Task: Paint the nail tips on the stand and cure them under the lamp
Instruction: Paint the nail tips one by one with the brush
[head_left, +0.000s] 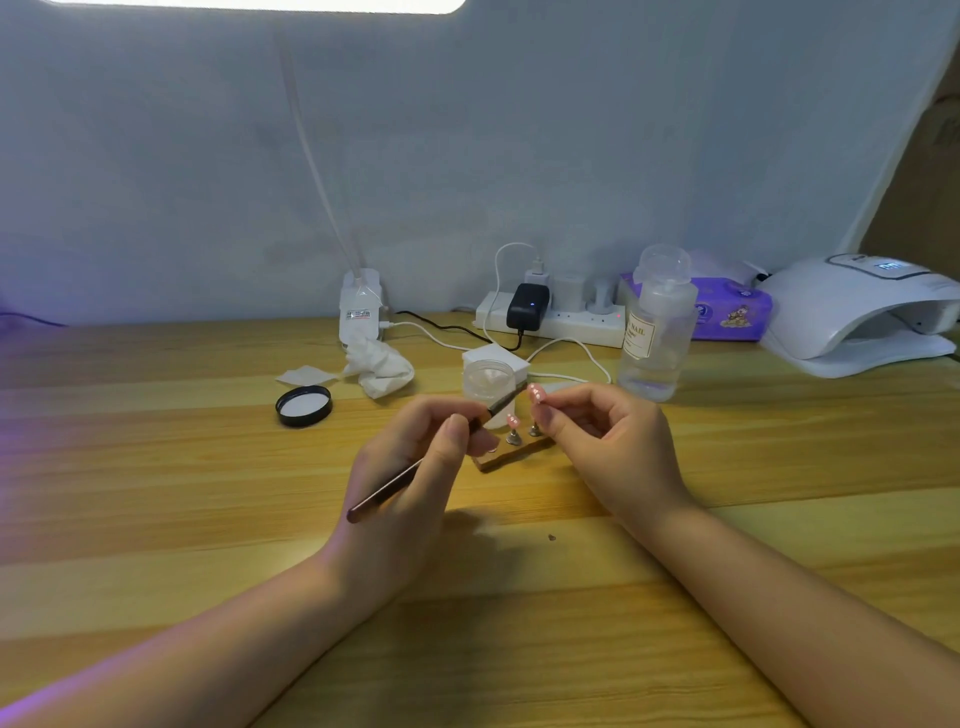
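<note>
We are pinching a nail tip (536, 393) in our right hand (608, 441), above the stand (511, 453) on the worktop (156, 467); our left hand (415, 467) is gripping the brush (441, 452). Being light and slippery, it probably needs edge-holding, clear of the wet paint.

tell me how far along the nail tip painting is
Midway, apparently. One pink nail tip with pale dots already sits on the wooden stand. The right hand pinches a second dotted tip while the left hand holds the brush toward it. Left: return that tip to its bare peg and cure; nothing shows under the lamp yet.
</note>
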